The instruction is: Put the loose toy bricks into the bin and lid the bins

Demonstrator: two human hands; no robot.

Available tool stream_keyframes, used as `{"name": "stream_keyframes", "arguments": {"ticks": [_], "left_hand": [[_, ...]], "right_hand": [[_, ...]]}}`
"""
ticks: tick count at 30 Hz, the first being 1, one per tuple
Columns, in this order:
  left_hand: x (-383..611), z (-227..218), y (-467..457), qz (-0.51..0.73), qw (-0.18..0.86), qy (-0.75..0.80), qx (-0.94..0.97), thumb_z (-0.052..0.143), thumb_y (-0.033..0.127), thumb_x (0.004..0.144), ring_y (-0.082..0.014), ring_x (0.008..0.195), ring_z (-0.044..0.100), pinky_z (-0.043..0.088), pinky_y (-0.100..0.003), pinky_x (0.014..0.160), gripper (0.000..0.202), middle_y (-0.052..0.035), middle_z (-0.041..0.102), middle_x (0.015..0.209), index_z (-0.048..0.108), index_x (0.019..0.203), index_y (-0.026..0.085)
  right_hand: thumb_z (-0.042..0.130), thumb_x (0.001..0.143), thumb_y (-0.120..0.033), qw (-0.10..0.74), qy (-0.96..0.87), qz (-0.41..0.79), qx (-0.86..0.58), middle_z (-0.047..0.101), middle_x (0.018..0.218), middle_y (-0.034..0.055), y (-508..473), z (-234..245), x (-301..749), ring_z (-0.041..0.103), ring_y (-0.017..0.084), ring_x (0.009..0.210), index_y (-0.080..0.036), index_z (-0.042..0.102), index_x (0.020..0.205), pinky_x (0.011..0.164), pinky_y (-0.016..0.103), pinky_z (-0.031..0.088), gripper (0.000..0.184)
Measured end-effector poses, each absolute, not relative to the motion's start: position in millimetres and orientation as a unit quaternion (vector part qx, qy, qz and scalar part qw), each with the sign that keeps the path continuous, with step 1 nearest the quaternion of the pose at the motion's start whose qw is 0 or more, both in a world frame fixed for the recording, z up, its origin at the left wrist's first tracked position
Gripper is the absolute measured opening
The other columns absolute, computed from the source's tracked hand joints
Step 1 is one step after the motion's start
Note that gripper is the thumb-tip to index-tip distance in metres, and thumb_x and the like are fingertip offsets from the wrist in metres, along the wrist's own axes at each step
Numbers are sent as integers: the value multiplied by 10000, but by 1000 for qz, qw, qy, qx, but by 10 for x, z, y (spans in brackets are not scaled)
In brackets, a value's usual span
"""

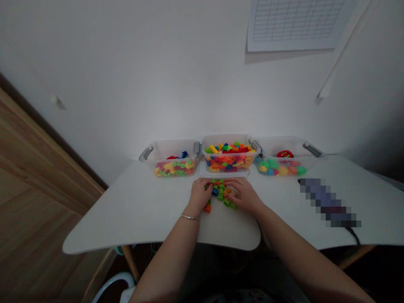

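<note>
Several toy building blocks (pixel 220 195) in green, orange and blue lie in a small pile on the white table, between my hands. My left hand (pixel 200 195) is curled at the pile's left side, its fingertips pressed in beside a blue block (pixel 215 191). What those fingers hold, if anything, is hidden. Just below them lies an orange block (pixel 207 208). On the other side, my right hand (pixel 245 196) has its thumb and fingers apart around the pile's right edge, close to a yellow-orange block (pixel 227 191). Green blocks (pixel 229 203) lie under its thumb.
Three clear plastic bins stand along the wall: a left bin (pixel 160 148), a middle bin (pixel 226 139) heaped with blocks, and a right bin (pixel 268 145) with round coloured pieces. A pixelated dark object (pixel 328 204) with a cable lies on the table (pixel 132 210) at right.
</note>
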State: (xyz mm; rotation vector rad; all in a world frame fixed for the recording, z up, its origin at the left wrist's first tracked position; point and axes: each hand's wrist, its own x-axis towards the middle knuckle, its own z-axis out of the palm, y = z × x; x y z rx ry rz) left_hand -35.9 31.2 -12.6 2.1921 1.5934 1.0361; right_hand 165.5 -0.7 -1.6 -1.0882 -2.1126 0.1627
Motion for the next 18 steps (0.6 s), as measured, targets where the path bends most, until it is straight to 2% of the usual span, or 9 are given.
{"name": "stream_keyframes", "arguments": {"ticks": [4, 14, 18], "left_hand": [[-353, -130, 313, 360, 122, 545, 747, 591, 141, 802, -179, 916, 616, 449, -321, 896, 129, -54, 704, 904, 710, 842, 171], [-351, -114, 300, 351, 132, 551, 745, 578, 149, 808, -176, 928, 613, 446, -334, 912, 149, -48, 704, 934, 712, 865, 182], [-356, -108, 299, 345, 133, 550, 749, 574, 160, 818, -177, 923, 612, 447, -334, 909, 151, -52, 703, 936, 712, 877, 177]], "right_hand": [[687, 726, -330, 319, -843, 71, -428, 618, 1182, 92, -61, -115, 1697, 537, 264, 1102, -224, 618, 1159, 967, 461, 435, 451], [645, 799, -315, 345, -793, 95, -494, 641, 1135, 87, 46, -254, 1813, 568, 239, 1070, -211, 621, 1126, 969, 433, 450, 344], [650, 778, -306, 347, -805, 100, -471, 631, 1184, 80, 21, -243, 1831, 557, 241, 1110, -224, 604, 1160, 987, 445, 437, 393]]}}
